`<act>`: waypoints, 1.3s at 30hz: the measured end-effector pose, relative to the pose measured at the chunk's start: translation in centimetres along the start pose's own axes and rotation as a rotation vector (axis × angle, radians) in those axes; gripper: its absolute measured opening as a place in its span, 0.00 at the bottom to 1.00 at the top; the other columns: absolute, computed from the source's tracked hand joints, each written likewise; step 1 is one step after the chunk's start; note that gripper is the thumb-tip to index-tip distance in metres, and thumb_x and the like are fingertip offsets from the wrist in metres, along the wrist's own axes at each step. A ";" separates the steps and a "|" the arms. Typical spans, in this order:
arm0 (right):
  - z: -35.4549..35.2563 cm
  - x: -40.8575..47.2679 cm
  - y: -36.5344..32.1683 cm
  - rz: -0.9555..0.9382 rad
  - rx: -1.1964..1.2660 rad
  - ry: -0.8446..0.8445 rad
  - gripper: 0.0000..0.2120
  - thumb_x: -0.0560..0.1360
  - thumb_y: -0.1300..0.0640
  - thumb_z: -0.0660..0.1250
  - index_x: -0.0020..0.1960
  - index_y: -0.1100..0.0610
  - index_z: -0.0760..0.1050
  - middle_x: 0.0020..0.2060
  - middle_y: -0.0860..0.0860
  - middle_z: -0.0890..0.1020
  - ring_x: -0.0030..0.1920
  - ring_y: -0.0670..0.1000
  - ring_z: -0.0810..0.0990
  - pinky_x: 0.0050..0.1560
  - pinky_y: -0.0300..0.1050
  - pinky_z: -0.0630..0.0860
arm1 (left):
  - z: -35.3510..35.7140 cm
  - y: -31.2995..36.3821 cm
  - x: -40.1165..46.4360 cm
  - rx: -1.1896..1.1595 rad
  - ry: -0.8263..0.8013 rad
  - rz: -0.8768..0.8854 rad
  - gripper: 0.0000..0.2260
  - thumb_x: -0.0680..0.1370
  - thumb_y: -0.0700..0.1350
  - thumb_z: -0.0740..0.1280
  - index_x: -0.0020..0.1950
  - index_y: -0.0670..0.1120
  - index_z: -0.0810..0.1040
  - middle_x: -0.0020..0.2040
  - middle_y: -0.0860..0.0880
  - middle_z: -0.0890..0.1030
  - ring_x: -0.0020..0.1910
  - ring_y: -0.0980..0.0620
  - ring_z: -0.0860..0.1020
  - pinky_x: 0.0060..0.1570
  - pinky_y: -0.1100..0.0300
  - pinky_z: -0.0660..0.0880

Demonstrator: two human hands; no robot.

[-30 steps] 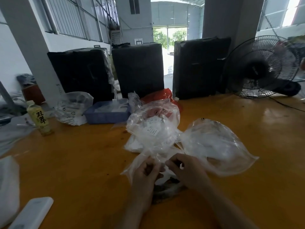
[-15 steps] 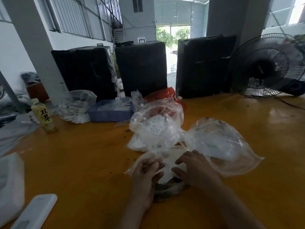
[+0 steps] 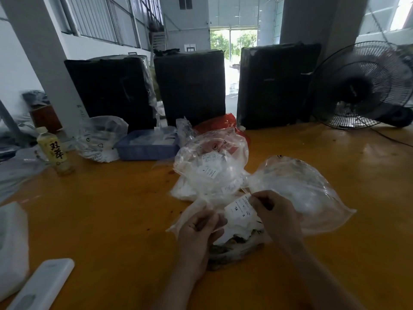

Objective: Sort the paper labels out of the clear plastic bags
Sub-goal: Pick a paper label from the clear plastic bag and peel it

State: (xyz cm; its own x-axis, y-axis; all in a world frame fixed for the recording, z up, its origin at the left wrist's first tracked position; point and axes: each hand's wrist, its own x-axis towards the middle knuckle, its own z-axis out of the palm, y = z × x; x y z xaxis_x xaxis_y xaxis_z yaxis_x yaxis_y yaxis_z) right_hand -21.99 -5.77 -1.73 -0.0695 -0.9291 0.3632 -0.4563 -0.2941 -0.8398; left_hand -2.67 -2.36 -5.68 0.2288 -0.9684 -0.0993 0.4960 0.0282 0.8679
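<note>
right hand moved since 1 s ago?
Yes. The right hand has lifted away from the person, toward the puffed clear bag, and now pinches a paper label.

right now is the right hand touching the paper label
Touching. The head view shows the right hand pinching the top edge of the white label with fingertips, with no gap, while the left hand grips the bag.

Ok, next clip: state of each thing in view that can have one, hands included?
left hand: grips the near bag's plastic
right hand: pinches the paper label
paper label: partly pulled out, upright
near clear bag: lying open, crumpled
blue tray: holds white items
drink bottle: upright, capped
fan: cannot tell if running
</note>
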 end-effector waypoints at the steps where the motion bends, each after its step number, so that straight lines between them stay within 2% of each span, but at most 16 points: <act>1: 0.0 -0.1 -0.1 0.006 0.015 -0.005 0.07 0.80 0.52 0.71 0.47 0.40 0.77 0.43 0.40 0.82 0.43 0.39 0.80 0.43 0.35 0.75 | 0.0 0.1 0.0 -0.005 -0.001 -0.004 0.16 0.71 0.40 0.75 0.57 0.38 0.84 0.51 0.39 0.88 0.49 0.44 0.88 0.41 0.62 0.83; 5: 0.4 -0.4 0.1 -0.042 -0.164 -0.102 0.04 0.78 0.49 0.72 0.51 0.44 0.78 0.41 0.39 0.79 0.39 0.39 0.78 0.36 0.31 0.73 | 0.1 0.1 -0.2 -0.093 -0.005 -0.015 0.17 0.70 0.38 0.76 0.57 0.35 0.83 0.52 0.35 0.87 0.50 0.38 0.88 0.46 0.59 0.85; 8: 0.4 -0.4 0.3 -0.031 -0.214 -0.163 0.04 0.78 0.50 0.72 0.52 0.46 0.79 0.41 0.39 0.79 0.39 0.39 0.77 0.36 0.31 0.71 | 0.1 0.2 -0.3 -0.107 0.008 -0.018 0.16 0.71 0.40 0.77 0.57 0.35 0.84 0.53 0.35 0.87 0.51 0.37 0.88 0.47 0.57 0.85; 10: 0.1 -0.2 0.4 -0.015 -0.164 -0.165 0.03 0.79 0.51 0.71 0.52 0.48 0.82 0.44 0.40 0.82 0.42 0.39 0.79 0.41 0.33 0.73 | 0.2 0.2 -0.4 -0.110 0.004 -0.028 0.11 0.71 0.41 0.77 0.53 0.39 0.87 0.52 0.35 0.87 0.51 0.37 0.88 0.47 0.57 0.85; 12: -0.2 0.0 0.3 0.003 -0.102 -0.124 0.02 0.81 0.51 0.69 0.50 0.46 0.82 0.42 0.39 0.82 0.41 0.38 0.79 0.41 0.33 0.72 | 0.2 0.2 -0.5 -0.086 -0.012 -0.025 0.10 0.72 0.42 0.76 0.52 0.40 0.88 0.52 0.36 0.87 0.52 0.38 0.87 0.47 0.57 0.85; 15: -0.4 0.0 0.0 -0.003 -0.047 0.042 0.03 0.80 0.52 0.69 0.52 0.47 0.82 0.40 0.37 0.82 0.40 0.37 0.80 0.38 0.30 0.73 | 0.2 0.4 -0.7 -0.018 -0.015 -0.006 0.15 0.72 0.44 0.75 0.56 0.38 0.86 0.52 0.38 0.88 0.53 0.40 0.87 0.44 0.59 0.84; 17: -0.4 -0.1 -0.1 -0.011 0.013 0.118 0.03 0.80 0.53 0.70 0.53 0.47 0.82 0.37 0.39 0.83 0.39 0.40 0.82 0.39 0.33 0.77 | 0.3 0.5 -0.7 -0.027 -0.015 -0.013 0.12 0.72 0.43 0.75 0.53 0.40 0.87 0.52 0.38 0.88 0.52 0.42 0.88 0.44 0.60 0.84; 19: -0.3 -0.2 -0.2 -0.016 0.140 0.079 0.05 0.79 0.55 0.71 0.52 0.46 0.81 0.37 0.41 0.84 0.39 0.41 0.84 0.40 0.36 0.81 | 0.3 0.5 -0.7 -0.080 -0.011 -0.034 0.12 0.72 0.41 0.75 0.54 0.39 0.87 0.53 0.36 0.87 0.52 0.41 0.88 0.45 0.60 0.84; 22: 0.0 -0.7 -0.6 -0.032 0.269 -0.044 0.08 0.78 0.57 0.73 0.51 0.45 0.80 0.39 0.43 0.86 0.39 0.44 0.85 0.44 0.33 0.80 | 0.4 0.5 -0.6 -0.100 -0.013 -0.040 0.13 0.71 0.40 0.75 0.55 0.37 0.86 0.54 0.34 0.87 0.52 0.39 0.88 0.47 0.59 0.85; 25: 0.3 -0.8 -0.8 -0.063 0.234 -0.085 0.07 0.77 0.57 0.73 0.50 0.45 0.81 0.38 0.42 0.86 0.39 0.44 0.86 0.45 0.34 0.81 | 0.4 0.6 -0.6 -0.095 -0.026 -0.032 0.12 0.71 0.41 0.76 0.53 0.40 0.88 0.54 0.35 0.87 0.53 0.39 0.87 0.48 0.59 0.85; 29: 0.3 -1.0 -1.0 -0.071 0.153 -0.094 0.05 0.77 0.57 0.73 0.50 0.47 0.82 0.37 0.43 0.86 0.39 0.43 0.86 0.46 0.39 0.82 | 0.4 0.5 -0.5 -0.076 -0.042 -0.033 0.16 0.72 0.42 0.76 0.58 0.37 0.85 0.56 0.36 0.87 0.55 0.40 0.87 0.49 0.60 0.84; 31: 0.2 -1.1 -1.2 -0.090 0.075 -0.082 0.04 0.77 0.57 0.73 0.51 0.50 0.82 0.36 0.44 0.85 0.39 0.40 0.85 0.47 0.39 0.82 | 0.4 0.4 -0.5 -0.058 -0.045 -0.030 0.18 0.70 0.44 0.78 0.57 0.39 0.86 0.55 0.37 0.87 0.55 0.40 0.87 0.49 0.60 0.84; 34: 0.2 -1.3 -1.6 -0.122 -0.008 -0.066 0.05 0.78 0.57 0.73 0.53 0.51 0.83 0.38 0.44 0.85 0.40 0.40 0.84 0.48 0.38 0.82 | 0.3 0.3 -0.4 -0.015 -0.065 -0.011 0.16 0.66 0.49 0.80 0.51 0.44 0.90 0.55 0.39 0.88 0.56 0.41 0.87 0.51 0.59 0.84; 37: 0.2 -1.3 -1.8 -0.168 -0.076 -0.081 0.06 0.78 0.58 0.74 0.54 0.52 0.84 0.42 0.45 0.85 0.43 0.43 0.84 0.47 0.39 0.82 | 0.1 0.1 -0.4 0.035 -0.085 0.012 0.15 0.67 0.51 0.80 0.50 0.47 0.90 0.55 0.40 0.88 0.57 0.41 0.87 0.55 0.58 0.84; 39: 0.2 -1.3 -1.8 -0.204 -0.113 -0.116 0.05 0.78 0.59 0.74 0.54 0.53 0.84 0.43 0.44 0.85 0.43 0.43 0.84 0.46 0.35 0.80 | 0.1 0.0 -0.4 0.048 -0.079 0.018 0.14 0.68 0.50 0.79 0.51 0.46 0.90 0.55 0.40 0.88 0.57 0.41 0.87 0.56 0.56 0.84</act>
State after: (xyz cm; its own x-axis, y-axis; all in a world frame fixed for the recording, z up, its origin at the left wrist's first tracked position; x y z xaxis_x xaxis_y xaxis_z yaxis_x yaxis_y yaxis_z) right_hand -20.90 -4.05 -0.81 0.1335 -0.8747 0.4659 -0.5471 -0.4570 -0.7013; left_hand -2.82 -1.99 -5.55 0.1692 -0.9845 -0.0466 0.4513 0.0354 0.8916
